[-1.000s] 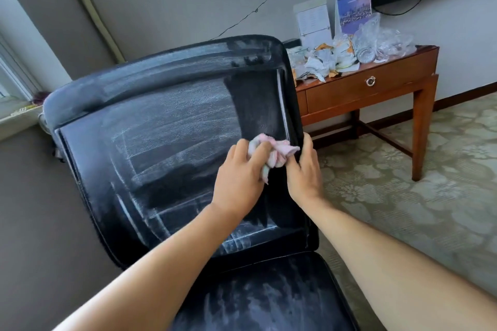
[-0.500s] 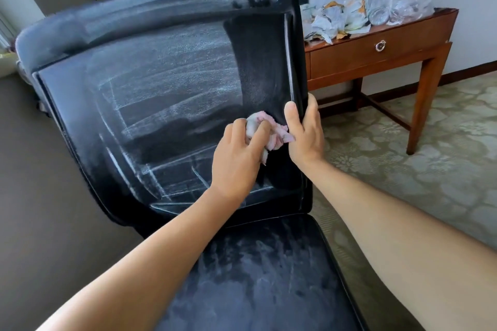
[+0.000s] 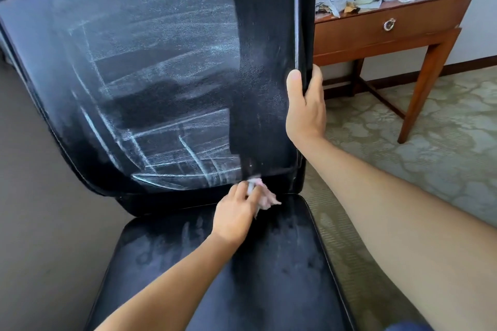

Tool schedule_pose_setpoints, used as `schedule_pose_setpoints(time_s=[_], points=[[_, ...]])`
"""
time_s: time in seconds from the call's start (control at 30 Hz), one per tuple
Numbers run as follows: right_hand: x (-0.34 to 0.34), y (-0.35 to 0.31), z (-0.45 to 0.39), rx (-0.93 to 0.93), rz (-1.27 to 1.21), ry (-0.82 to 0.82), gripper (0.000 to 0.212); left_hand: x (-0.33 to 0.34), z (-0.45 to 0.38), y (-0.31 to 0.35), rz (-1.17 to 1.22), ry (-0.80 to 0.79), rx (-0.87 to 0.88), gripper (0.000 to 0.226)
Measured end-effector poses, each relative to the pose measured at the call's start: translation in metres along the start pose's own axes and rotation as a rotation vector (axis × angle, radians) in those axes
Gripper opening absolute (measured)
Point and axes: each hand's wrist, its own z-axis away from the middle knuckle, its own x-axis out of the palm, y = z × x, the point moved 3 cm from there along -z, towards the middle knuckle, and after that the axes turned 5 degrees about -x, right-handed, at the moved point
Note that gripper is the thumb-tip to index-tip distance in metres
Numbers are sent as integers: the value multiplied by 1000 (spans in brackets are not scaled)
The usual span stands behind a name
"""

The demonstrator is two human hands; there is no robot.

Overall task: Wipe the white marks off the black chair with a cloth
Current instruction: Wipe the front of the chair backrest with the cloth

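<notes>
Low in the frame's centre, the left hand (image 3: 236, 213) pinches a crumpled pink-white cloth (image 3: 262, 193) against the bottom edge of the black chair (image 3: 263, 43) backrest, at the foot of a wiped-clean dark strip. Right hand (image 3: 305, 105) grips the backrest's right edge, thumb in front, steadying it. Judged mid-wipe: white marks (image 3: 150, 62) cover the centre and left, so the next pass likely calls for lifting the cloth upward and starting beside the clean strip.

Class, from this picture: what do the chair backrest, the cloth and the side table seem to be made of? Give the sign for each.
Chair backrest: probably leather or vinyl, smooth; its edge shines.
Cloth: soft fabric, pinkish white; it crumples in the left hand.
Side table: apparently varnished wood; reddish-brown and glossy, with a metal ring pull.
</notes>
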Motion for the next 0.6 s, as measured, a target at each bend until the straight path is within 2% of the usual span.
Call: schedule_pose_setpoints(time_s=[0.07,0.13,0.23,0.4,0.47,0.6], points=[[1,0,0,7,-1,8,57,-17,-4,10,6,146,79,38],[2,1,-1,8,-7,10,58,-43,-12,21,-19,361,149,32],[3,3,-1,-6,-12,27,64,-76,-29,22,-48,560,135,24],[5,1,1,-24,-24,42,79,-104,-46,20,-49,692,163,19],[4,2,1,-35,-25,49,79,-99,-51,21,-39,736,148,16],[6,3,1,-22,2,57,70,-74,-55,14,-99,725,195,18]])
